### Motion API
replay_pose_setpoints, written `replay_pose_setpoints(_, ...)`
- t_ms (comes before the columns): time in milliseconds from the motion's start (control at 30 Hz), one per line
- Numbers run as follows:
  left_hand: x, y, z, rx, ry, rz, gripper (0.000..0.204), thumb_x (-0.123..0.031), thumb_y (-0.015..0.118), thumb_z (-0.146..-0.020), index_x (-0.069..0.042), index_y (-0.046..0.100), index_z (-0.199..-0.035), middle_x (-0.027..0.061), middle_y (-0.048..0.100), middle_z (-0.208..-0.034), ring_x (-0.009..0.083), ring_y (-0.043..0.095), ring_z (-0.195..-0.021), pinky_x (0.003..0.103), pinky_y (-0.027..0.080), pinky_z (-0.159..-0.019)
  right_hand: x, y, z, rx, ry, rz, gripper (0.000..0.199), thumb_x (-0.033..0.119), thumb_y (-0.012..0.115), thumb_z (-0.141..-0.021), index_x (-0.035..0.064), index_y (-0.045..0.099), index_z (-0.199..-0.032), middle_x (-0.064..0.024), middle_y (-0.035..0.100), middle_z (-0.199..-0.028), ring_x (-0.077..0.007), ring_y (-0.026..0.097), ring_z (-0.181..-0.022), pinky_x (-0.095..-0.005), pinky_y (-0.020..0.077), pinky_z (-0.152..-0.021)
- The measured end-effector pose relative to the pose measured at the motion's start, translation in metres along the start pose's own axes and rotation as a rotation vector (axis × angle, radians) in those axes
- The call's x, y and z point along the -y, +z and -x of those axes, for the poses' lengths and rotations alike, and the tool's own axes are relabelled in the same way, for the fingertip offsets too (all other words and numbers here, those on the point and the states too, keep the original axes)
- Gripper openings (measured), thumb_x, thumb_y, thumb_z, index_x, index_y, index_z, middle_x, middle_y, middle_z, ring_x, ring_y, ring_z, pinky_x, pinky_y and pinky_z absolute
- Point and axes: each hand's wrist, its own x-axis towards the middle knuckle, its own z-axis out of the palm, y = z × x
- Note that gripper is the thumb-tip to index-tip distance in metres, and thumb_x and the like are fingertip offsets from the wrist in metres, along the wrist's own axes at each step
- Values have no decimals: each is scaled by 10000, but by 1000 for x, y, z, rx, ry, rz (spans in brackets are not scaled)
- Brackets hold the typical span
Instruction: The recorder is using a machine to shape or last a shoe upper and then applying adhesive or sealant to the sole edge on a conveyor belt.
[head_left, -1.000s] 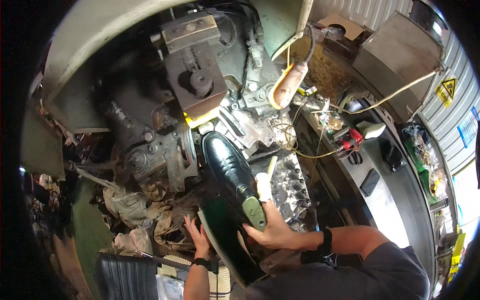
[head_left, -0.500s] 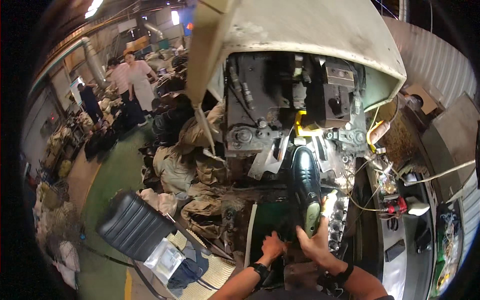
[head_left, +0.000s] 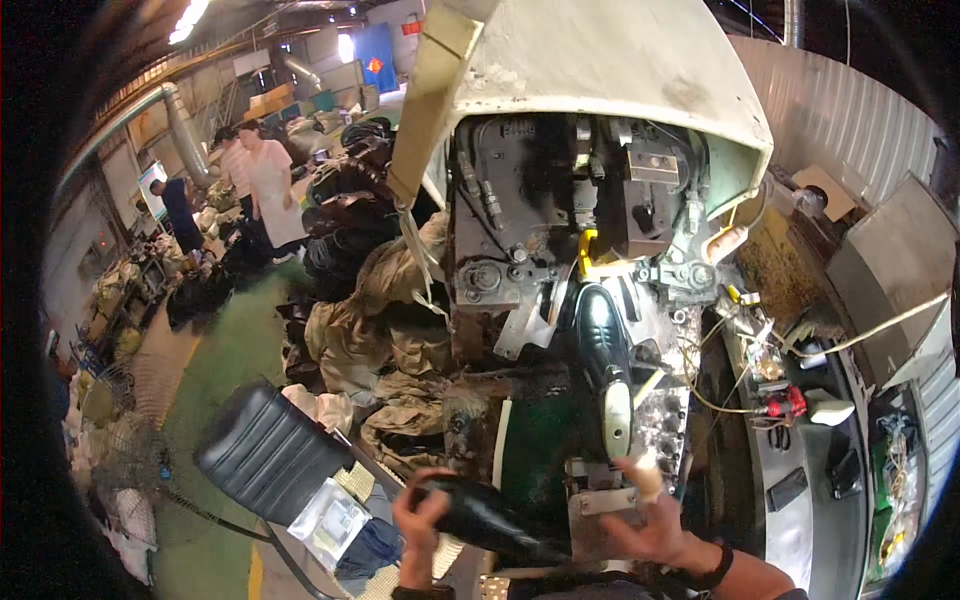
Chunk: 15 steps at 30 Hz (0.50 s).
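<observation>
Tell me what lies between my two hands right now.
In the head view, a glossy black shoe spans the gap: the left hand grips its end, and it stretches toward the right hand.

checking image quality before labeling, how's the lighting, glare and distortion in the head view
Head view: strong fisheye, black corners, the corrugated wall bending at the rim; ceiling lights blown out at upper left; glossy highlights on the black shoe on the machine and on the black shoe that the left hand holds; the right hand looks slightly soft; the machine's interior is dark.
</observation>
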Motion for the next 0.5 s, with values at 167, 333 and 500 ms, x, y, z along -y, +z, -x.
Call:
replay_pose_setpoints(167, -59, 10, -28, -10, 14, 549, 461, -310, 557, -896, 9, 555, -1229, 194, 663, -1125, 326, 649, -1024, 459, 512, -935, 32, 12, 21, 338, 56, -235, 857, 275, 823, -798, -18, 357, -1455, -217, 434, -1467, -353, 409, -1380, -438, 331, -1138)
replay_pose_setpoints(333, -91, 82, -16, 156, -120, 579, 483, -354, 523, -930, 27, 579, -1221, 177, 653, -1149, 340, 626, -1053, 447, 488, -967, 43, 1, 39, 288, -77, -20, 857, 379, 817, -782, 11, 414, -1443, -231, 427, -1465, -404, 425, -1347, -485, 358, -1117)
replay_pose_setpoints(500, -78, 162, 5, 297, -258, 602, 449, -346, 507, -949, 50, 625, -1124, 158, 686, -1067, 293, 651, -965, 433, 527, -879, 87, -69, 65, 99, 136, 214, 998, 437, 907, -643, 20, 435, -1418, -250, 615, -1221, -389, 614, -1143, -473, 479, -1010)
